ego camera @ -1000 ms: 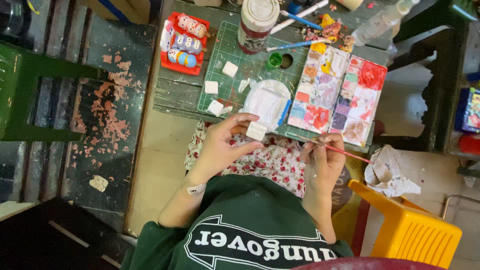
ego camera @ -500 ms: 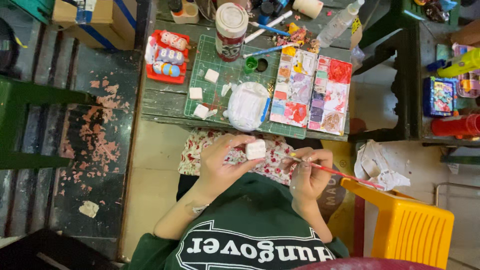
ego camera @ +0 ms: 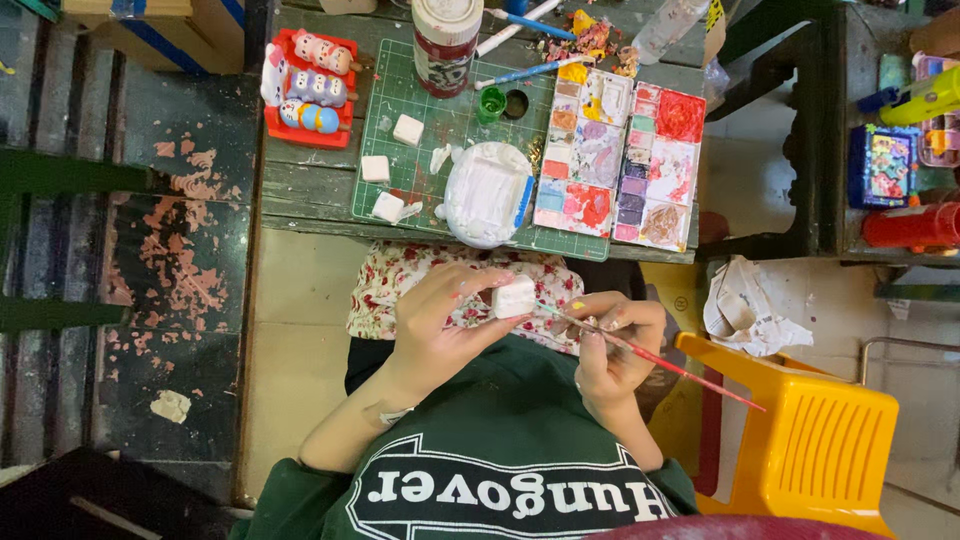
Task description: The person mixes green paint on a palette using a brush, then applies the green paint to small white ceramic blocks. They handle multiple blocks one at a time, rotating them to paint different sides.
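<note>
While the person sits by the counter (ego camera: 310, 195), the left hand (ego camera: 440, 320) holds a small white block (ego camera: 514, 296) over the lap. Its grip is closed around the block, with the thumb below and the fingers on top. The right hand (ego camera: 612, 345) is just beside it, and its grip is closed on a thin red brush (ego camera: 660, 362). The brush tip touches the right side of the block. The long handle points away to the right, over a yellow chair (ego camera: 810, 450).

A flowered cloth (ego camera: 400, 280) lies on the lap under both hands.

On the counter sits a green mat (ego camera: 425, 165). Three more small white blocks (ego camera: 376, 168) lie on the mat, well apart from the hands. Near them is a round white dish (ego camera: 487, 195) with a blue stick on its edge. To the right of the dish is a paint tray (ego camera: 620, 150) full of many colours. A little green paint pot (ego camera: 491, 103) stands above the dish, and a big jar (ego camera: 446, 40) with a white lid stands behind it. At the left end of the counter is a red tray (ego camera: 275, 130) with small painted figures (ego camera: 312, 88) in it. Crumpled paper (ego camera: 750, 310) lies on the floor at the right.
</note>
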Motion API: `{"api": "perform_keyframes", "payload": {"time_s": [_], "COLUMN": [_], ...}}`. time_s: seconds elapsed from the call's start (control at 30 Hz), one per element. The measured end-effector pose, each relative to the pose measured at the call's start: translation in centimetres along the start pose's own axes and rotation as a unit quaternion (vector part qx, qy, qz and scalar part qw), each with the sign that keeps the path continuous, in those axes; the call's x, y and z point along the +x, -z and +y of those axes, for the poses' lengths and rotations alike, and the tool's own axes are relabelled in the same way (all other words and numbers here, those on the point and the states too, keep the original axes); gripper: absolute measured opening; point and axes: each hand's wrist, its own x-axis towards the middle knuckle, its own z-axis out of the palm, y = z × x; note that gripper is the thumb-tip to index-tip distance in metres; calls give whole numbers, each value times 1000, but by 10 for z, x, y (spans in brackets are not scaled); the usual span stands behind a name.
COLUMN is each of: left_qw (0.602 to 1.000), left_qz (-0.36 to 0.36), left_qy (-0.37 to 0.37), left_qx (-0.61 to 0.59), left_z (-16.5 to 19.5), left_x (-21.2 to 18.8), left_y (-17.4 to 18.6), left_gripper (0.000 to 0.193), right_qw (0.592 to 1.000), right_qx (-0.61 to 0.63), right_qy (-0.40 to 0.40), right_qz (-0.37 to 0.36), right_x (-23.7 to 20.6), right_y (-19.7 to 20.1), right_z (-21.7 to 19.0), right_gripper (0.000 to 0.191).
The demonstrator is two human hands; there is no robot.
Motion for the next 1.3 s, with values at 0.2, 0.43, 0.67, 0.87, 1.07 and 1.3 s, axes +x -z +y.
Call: {"api": "perform_keyframes", "payload": {"time_s": [0.2, 0.43, 0.67, 0.87, 1.07, 1.3], "left_qw": [1000, 1000, 1000, 1000, 1000, 1000], "left_qz": [-12, -18, -20, -22, -19, -7], "left_qy": [2, -15, -13, -10, -9, 12], "left_qx": [11, -2, 0, 2, 12, -9], "left_z": [-1, -1, 0, 0, -2, -9], "left_x": [2, 4, 6, 6, 5, -2], "left_y": [-1, -1, -2, -3, -2, -6], "left_gripper": [44, 46, 44, 43, 43, 47], "right_qw": [1000, 1000, 1000, 1000, 1000, 986], "right_qx": [22, 8, 21, -4, -5, 95], "right_qy": [-2, -12, -11, -2, -3, 44], "right_qz": [-21, -4, -20, -10, 3, 131], "right_x": [5, 4, 5, 4, 5, 19], "right_y": [2, 6, 6, 7, 5, -1], "right_z": [0, -2, 1, 0, 0, -1], "right_gripper": [25, 25, 26, 26, 29, 24]}}
